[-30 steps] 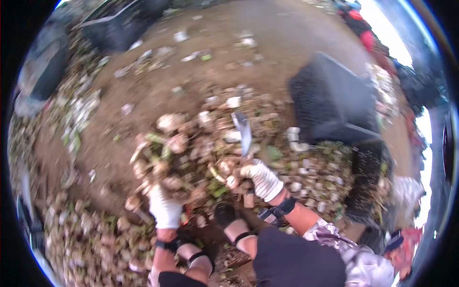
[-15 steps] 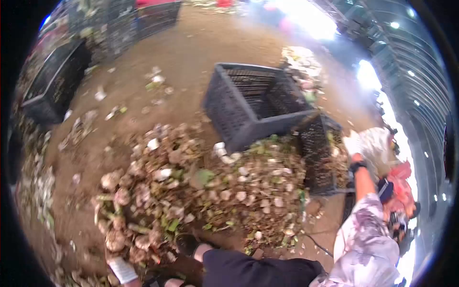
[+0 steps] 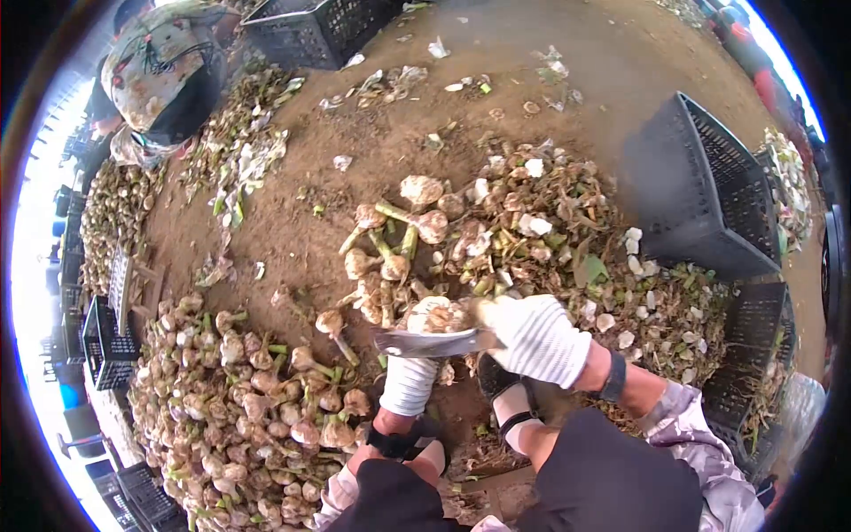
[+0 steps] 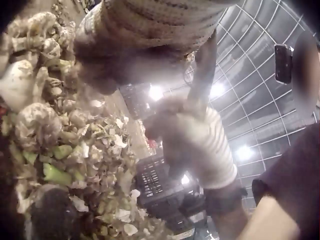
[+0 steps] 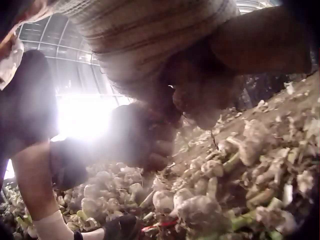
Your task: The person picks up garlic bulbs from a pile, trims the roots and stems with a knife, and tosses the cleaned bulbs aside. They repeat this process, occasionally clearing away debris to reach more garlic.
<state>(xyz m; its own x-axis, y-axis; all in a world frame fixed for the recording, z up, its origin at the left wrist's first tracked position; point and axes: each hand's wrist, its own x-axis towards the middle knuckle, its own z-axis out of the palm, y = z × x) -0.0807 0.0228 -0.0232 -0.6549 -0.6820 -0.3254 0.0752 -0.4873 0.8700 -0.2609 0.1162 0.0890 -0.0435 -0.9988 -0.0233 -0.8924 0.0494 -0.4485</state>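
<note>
The gloved right hand [image 3: 541, 341] grips a knife, its curved blade [image 3: 425, 343] pointing left across the gloved left hand [image 3: 410, 381]. Just above the blade is a garlic bulb [image 3: 436, 315] in the left hand, whose fingers are mostly hidden by blade and bulb. In the left wrist view the left glove [image 4: 150, 25] fills the top, and the right hand [image 4: 202, 145] holds the knife upright below it. The right wrist view shows the right glove [image 5: 155, 40] close up and dark. Garlic with cut green stems [image 3: 390, 262] lies beyond the hands.
A large garlic heap [image 3: 257, 408] spreads at lower left. Trimmings and peel [image 3: 656, 328] cover the ground at right, beside a black crate [image 3: 709, 195] and another crate [image 3: 753, 341]. More crates [image 3: 324, 31] and a person in a patterned covering [image 3: 160, 66] are farther off.
The right hand, stretched far right by the crates half a second ago, is back at the left hand with the knife. The head view has swung left, bringing the garlic heap into sight.
</note>
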